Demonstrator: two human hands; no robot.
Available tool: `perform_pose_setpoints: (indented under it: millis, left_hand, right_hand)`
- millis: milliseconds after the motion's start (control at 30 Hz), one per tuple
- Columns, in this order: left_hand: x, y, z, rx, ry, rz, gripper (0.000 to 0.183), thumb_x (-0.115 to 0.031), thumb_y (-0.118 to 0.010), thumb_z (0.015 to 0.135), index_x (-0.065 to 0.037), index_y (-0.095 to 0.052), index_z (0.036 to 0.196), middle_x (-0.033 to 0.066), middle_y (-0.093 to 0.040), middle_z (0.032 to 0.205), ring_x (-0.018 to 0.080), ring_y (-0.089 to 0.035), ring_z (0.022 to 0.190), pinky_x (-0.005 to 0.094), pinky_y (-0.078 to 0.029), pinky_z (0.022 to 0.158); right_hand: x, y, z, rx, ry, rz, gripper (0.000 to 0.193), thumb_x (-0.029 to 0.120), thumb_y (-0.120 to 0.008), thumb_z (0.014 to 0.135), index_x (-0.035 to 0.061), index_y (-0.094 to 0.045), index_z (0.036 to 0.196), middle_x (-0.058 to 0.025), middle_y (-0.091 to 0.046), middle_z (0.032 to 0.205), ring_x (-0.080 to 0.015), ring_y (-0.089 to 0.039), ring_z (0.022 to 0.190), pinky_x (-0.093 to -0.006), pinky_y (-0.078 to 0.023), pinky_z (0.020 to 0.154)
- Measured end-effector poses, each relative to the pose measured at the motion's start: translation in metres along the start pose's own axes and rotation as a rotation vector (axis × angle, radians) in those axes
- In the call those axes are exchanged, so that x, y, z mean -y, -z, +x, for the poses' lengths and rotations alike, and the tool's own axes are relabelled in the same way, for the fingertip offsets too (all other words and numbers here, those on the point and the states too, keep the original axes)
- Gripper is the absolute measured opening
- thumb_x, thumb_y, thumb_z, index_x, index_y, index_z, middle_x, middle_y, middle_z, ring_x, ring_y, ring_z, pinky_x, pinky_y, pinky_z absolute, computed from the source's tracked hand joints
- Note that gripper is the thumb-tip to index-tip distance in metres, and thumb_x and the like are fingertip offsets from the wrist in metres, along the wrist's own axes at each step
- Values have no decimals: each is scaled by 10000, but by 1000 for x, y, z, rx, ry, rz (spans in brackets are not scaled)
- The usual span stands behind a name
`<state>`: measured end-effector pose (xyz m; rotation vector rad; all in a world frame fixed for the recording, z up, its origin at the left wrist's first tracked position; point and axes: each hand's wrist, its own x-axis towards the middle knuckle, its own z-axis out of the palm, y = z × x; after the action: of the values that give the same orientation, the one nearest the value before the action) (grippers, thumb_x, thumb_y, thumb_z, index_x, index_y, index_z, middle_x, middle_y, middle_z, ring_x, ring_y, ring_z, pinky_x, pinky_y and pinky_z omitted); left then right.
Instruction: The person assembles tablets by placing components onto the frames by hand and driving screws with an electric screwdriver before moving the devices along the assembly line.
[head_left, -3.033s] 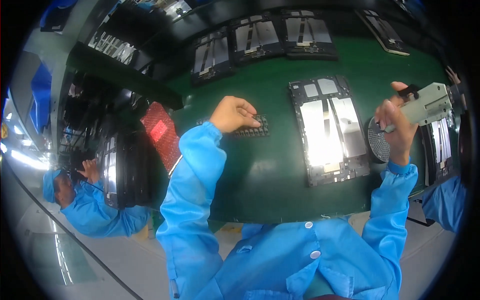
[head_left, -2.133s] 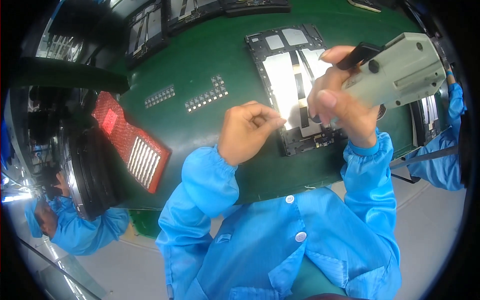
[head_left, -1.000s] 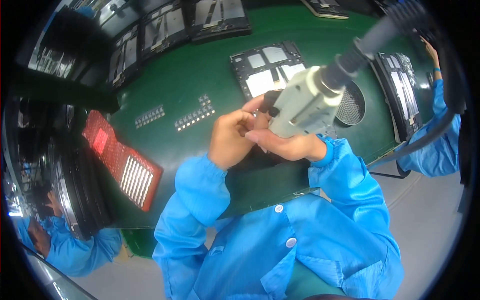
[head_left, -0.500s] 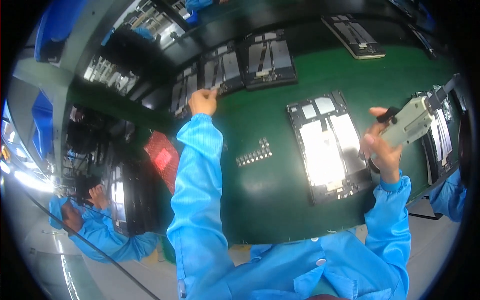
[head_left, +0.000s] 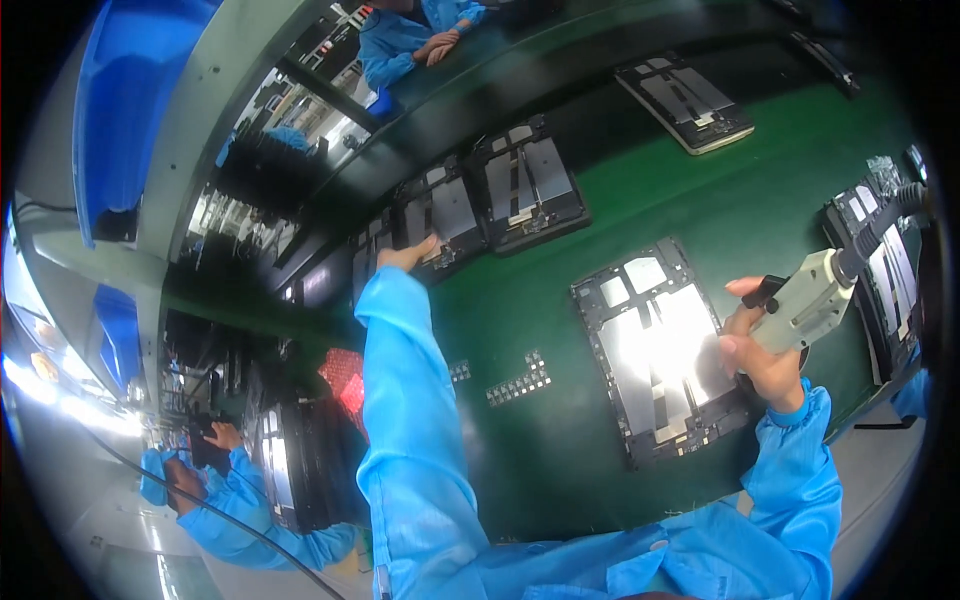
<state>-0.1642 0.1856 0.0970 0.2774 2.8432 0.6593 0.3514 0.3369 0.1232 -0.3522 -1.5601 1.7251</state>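
At the far left, my left hand (head_left: 404,256) is closed at the near-left corner of an opened tablet (head_left: 445,215) with its inner parts bare. The thumb lies over that corner; the other fingers are mostly hidden. My right hand (head_left: 768,362) grips a pale grey-green gun-shaped tool (head_left: 806,306) with a black trigger area and a ribbed hose. Beside this hand, another opened tablet (head_left: 625,360) lies flat on the green mat, bright glare on its silver battery panels. The tool is close to its right edge.
More opened tablets lie in the back row (head_left: 530,185), at the back right (head_left: 690,103) and at the right edge (head_left: 885,275). Small parts (head_left: 520,385) sit mid-mat, near red bubble wrap (head_left: 346,385). A co-worker (head_left: 225,495) sits left, beside stacked tablets (head_left: 300,465).
My view has shifted, so the bench appears lower. My left hand stays at the back-row tablets, its thumb now further over a corner. My right hand still holds the tool.
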Motion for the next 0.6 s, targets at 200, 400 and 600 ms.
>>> perform_pose_setpoints:
  millis: [200, 400, 600]
  left_hand:
    - [-8, -11, -23, 273, 111, -968, 518, -182, -791, 672, 126, -558, 1018, 215, -601, 989, 321, -626, 838, 426, -521, 722]
    - [-14, 14, -30, 225, -76, -1185, 261, -78, -694, 743, 53, -577, 936, 160, -630, 884, 279, -641, 768, 401, -541, 707]
    - [-56, -36, -58, 466, -106, -1366, 208, -76, -688, 756, 20, -612, 924, 102, -627, 865, 224, -624, 748, 358, -528, 696]
  right_hand:
    - [-1, 5, -5, 16, -69, -52, 464, -3, -652, 750, -43, -441, 1161, 21, -497, 564, -63, -491, 503, -207, -389, 484]
    - [7, 2, -4, 42, -84, -40, 476, 8, -656, 761, -39, -434, 1180, 40, -483, 574, -44, -459, 513, -206, -380, 514]
    - [5, -3, -4, 47, -56, -17, 478, -5, -651, 760, -27, -446, 1192, 49, -481, 573, -30, -445, 515, -199, -364, 509]
